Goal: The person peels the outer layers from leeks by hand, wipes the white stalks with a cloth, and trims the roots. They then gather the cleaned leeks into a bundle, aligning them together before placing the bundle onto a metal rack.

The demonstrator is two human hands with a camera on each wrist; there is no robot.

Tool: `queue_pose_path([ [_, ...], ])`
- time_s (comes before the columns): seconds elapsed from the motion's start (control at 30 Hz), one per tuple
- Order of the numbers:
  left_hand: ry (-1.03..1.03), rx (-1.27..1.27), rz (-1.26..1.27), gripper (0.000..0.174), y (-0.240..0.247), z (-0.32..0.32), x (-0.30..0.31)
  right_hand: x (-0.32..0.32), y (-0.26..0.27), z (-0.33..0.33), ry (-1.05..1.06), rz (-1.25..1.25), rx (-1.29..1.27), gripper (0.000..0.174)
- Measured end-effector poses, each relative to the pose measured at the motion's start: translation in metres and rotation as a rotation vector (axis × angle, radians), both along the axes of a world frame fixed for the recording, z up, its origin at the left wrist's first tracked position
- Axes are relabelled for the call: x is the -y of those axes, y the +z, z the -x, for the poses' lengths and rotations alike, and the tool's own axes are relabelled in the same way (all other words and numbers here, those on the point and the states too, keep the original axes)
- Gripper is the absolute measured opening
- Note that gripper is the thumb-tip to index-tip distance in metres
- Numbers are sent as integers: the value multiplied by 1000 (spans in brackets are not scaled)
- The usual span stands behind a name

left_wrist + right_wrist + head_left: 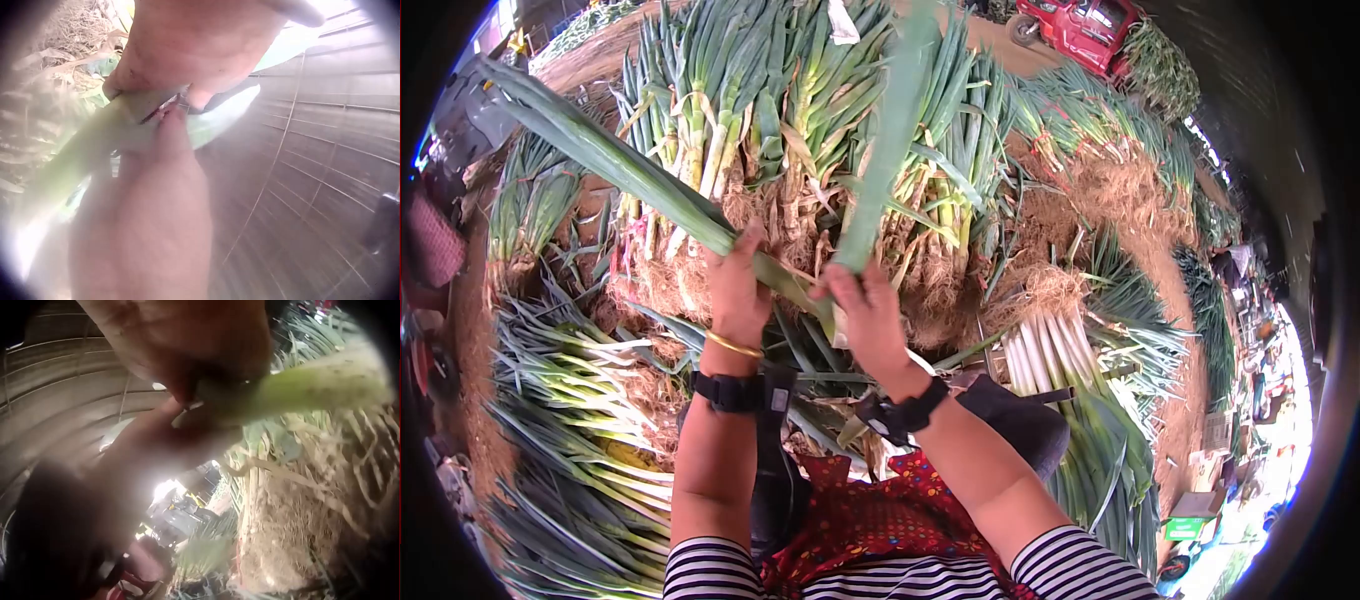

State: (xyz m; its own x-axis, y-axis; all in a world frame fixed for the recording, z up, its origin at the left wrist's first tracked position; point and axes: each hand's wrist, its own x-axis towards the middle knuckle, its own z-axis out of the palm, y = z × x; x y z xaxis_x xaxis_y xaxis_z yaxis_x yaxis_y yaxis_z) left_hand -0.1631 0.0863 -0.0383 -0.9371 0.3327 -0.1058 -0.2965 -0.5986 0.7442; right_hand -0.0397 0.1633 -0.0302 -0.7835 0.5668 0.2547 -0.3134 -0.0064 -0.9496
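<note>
A large green onion lies across both hands in the head view, its long green leaves (615,170) reaching to the upper left. The left hand (738,290) grips it where the leaves meet the stalk. The right hand (868,318) pinches a broad green leaf (885,150) that points upward, blurred. Between the hands runs the pale stalk (795,290), slanting down to the right. In the left wrist view the stalk (75,150) passes by the fingers of both hands. The right wrist view shows the stalk (312,387) beside the right hand (187,337).
Upright bundles of green onions with roots (800,110) stand ahead. Unpeeled-looking onions (590,400) lie at the left, and white-stalked ones (1055,355) at the right. A red vehicle (1085,35) is at the back right, a green box (1185,527) at the lower right.
</note>
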Motion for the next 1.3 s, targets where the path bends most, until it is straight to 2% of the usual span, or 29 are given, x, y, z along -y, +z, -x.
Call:
queue_pose_path([
  [0.03,14,16,8,50,-3,11,6,-3,0,-9,33,177,21,15],
  [0.1,41,48,22,49,-5,29,14,-12,1,-35,138,247,160,15],
  [0.17,80,75,24,49,2,36,18,-22,-13,-65,106,280,320,22],
  [0.23,127,41,6,47,-9,59,33,-38,-48,-102,38,27,445,28],
  [0.3,168,82,22,46,-17,76,47,-48,-62,-136,-14,-545,555,32],
  [0.33,177,58,-8,44,-12,75,51,-55,-69,-151,-11,-545,552,32],
  [0.4,174,10,-48,35,-7,74,59,-64,-79,-178,183,-716,959,40],
  [0.43,174,7,-48,35,-5,76,61,-66,-82,-188,182,-716,956,40],
  [0.5,215,-8,-31,25,-2,76,68,-67,-87,-205,333,-975,1165,49],
  [0.53,213,-8,-27,25,-2,77,71,-66,-86,-209,364,-935,1169,56],
  [0.63,160,70,-42,15,-1,82,77,-74,-87,-210,395,-909,1232,50],
  [0.77,181,93,-7,19,1,81,73,-86,-110,-219,520,-973,1310,45],
  [0.83,228,-16,6,21,3,88,84,-91,-109,-230,782,-1107,1567,40],
  [0.9,262,-32,4,21,4,96,95,-93,-110,-230,794,-1082,1534,45],
  [0.97,258,-29,2,20,3,91,94,-84,-87,-210,757,-1045,1338,56],
  [1.0,231,-31,15,24,3,88,89,-80,-70,-189,664,-1034,1233,64],
  [1.07,245,-14,10,36,12,68,69,-67,-56,-152,239,-909,824,66],
  [1.13,181,-11,36,41,20,44,50,-48,-32,-107,-39,-1025,490,66],
  [1.2,121,-28,41,40,24,21,34,-31,-16,-63,-150,-1179,288,66],
  [1.23,79,16,31,39,23,12,26,-22,-12,-48,-156,-1180,286,66],
  [1.3,37,57,22,39,18,3,19,-8,-7,-28,-14,-1067,551,53],
])
